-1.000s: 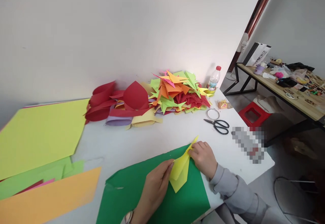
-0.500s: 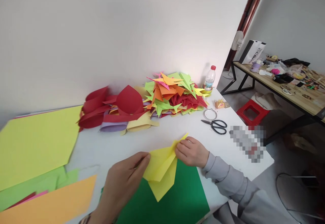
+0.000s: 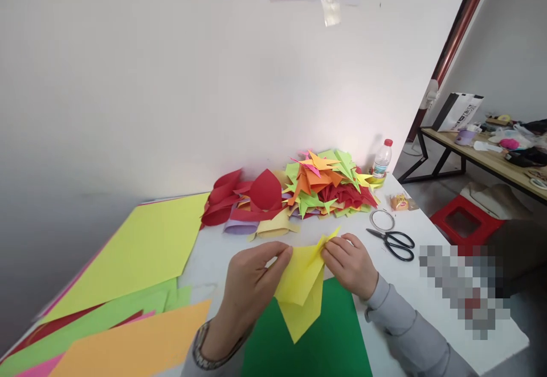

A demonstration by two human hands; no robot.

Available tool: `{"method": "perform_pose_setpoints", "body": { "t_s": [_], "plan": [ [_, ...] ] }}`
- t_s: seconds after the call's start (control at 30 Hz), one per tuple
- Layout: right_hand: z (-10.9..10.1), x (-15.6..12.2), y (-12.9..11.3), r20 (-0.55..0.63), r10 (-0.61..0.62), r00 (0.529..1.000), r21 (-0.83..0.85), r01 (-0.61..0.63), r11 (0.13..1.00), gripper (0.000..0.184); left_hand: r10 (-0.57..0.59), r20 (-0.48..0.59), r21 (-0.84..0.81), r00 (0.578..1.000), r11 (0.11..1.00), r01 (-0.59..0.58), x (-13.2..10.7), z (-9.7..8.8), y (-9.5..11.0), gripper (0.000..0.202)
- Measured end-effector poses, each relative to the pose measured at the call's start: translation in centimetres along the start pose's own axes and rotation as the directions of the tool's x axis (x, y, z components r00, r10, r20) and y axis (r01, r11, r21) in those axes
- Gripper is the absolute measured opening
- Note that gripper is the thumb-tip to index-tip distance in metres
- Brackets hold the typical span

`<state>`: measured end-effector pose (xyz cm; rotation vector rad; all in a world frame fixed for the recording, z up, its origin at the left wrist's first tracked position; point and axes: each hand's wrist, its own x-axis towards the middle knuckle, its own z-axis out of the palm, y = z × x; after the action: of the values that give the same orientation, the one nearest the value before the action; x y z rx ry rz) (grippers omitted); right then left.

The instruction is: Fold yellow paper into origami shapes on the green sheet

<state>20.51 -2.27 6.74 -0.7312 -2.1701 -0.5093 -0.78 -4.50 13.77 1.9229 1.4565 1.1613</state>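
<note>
A folded piece of yellow paper [image 3: 301, 277] is held up between both hands, its lower point hanging down. My left hand [image 3: 256, 277] pinches its left edge between thumb and fingers. At the upper right, my right hand [image 3: 351, 263] grips a narrow, pointed fold of the paper, with the fingers curled closed. Below lies a green sheet [image 3: 342, 337] on the white table [image 3: 213, 251]. Black-handled scissors [image 3: 395, 243] rest to the right of my right hand, beside a thin ring [image 3: 382, 220].
Folded colored-paper stars [image 3: 320, 180] pile up by the wall, next to red curled paper pieces [image 3: 265, 192]. Yellow sheets [image 3: 141, 246] and an orange sheet [image 3: 137, 337] lie at left. A bottle [image 3: 382, 159] and a wrapped snack [image 3: 400, 202] stand at right. Beyond is a red stool [image 3: 487, 223].
The view has tilted up and turned left, so the scene appears shifted right and paper notices show on the wall. Both hands still hold the yellow paper in nearly the same way.
</note>
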Motion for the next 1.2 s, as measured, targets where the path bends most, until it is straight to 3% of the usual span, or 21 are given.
{"method": "perform_pose_setpoints", "body": {
  "t_s": [0.07,0.1,0.13,0.17,0.23,0.27,0.33,0.43,0.53,0.63,0.87,1.07,1.2],
  "plan": [
    [0.1,1.3,0.1,-0.010,0.150,0.989,0.231,-0.143,0.962,0.022,-0.080,-0.017,-0.236,0.997,0.969,0.074,0.3,-1.1,0.2,0.035],
    [0.1,1.9,0.2,0.013,0.253,0.967,0.394,-0.238,0.888,0.022,-0.108,-0.024,-0.364,0.994,0.927,0.092,0.4,-1.5,0.1,0.039],
    [0.2,2.5,0.1,0.065,0.358,0.932,0.564,-0.330,0.757,0.022,-0.127,-0.036,-0.473,0.991,0.876,0.095,0.5,-1.9,-0.1,0.042],
    [0.4,3.0,0.0,0.149,0.439,0.886,0.712,-0.404,0.573,0.021,-0.141,-0.054,-0.548,0.989,0.832,0.088,0.6,-2.1,-0.3,0.043],
    [0.8,3.8,-0.4,0.347,0.496,0.796,0.872,-0.468,0.142,0.024,-0.170,-0.071,-0.601,0.983,0.794,0.094,0.8,-2.2,-0.7,0.038],
    [1.0,4.1,-0.7,0.436,0.472,0.766,0.881,-0.471,-0.049,0.028,-0.187,-0.071,-0.596,0.980,0.796,0.108,0.8,-2.1,-0.8,0.035],
    [1.4,4.4,-1.3,0.559,0.387,0.734,0.828,-0.462,-0.319,0.034,-0.219,-0.043,-0.596,0.975,0.788,0.151,1.0,-1.7,-0.8,0.037],
    [1.6,4.3,-2.1,0.684,0.261,0.682,0.691,-0.490,-0.531,0.031,-0.226,0.071,-0.683,0.972,0.699,0.212,1.2,-0.9,-0.5,0.044],
    [1.5,4.2,-2.5,0.726,0.203,0.657,0.619,-0.497,-0.608,0.030,-0.254,0.149,-0.755,0.956,0.595,0.275,1.5,-0.3,-0.4,0.050],
    [1.4,4.3,-2.7,0.739,0.179,0.650,0.590,-0.496,-0.637,0.034,-0.331,0.065,-0.797,0.941,0.551,0.249,1.7,-0.1,-0.6,0.047],
    [1.5,4.2,-2.7,0.767,0.126,0.629,0.543,-0.533,-0.649,0.034,-0.403,-0.149,-0.704,0.903,0.685,0.189,1.6,-0.4,-0.9,0.035],
    [2.2,3.6,-2.8,0.758,0.144,0.637,0.531,-0.473,-0.703,0.033,-0.434,-0.073,-0.786,0.898,0.579,0.216,1.8,-0.8,-0.7,0.038],
    [2.1,4.0,-3.1,0.767,0.126,0.630,0.493,-0.452,-0.744,0.033,-0.435,-0.048,-0.781,0.899,0.577,0.238,1.9,-0.9,-0.7,0.046]
  ]
}}
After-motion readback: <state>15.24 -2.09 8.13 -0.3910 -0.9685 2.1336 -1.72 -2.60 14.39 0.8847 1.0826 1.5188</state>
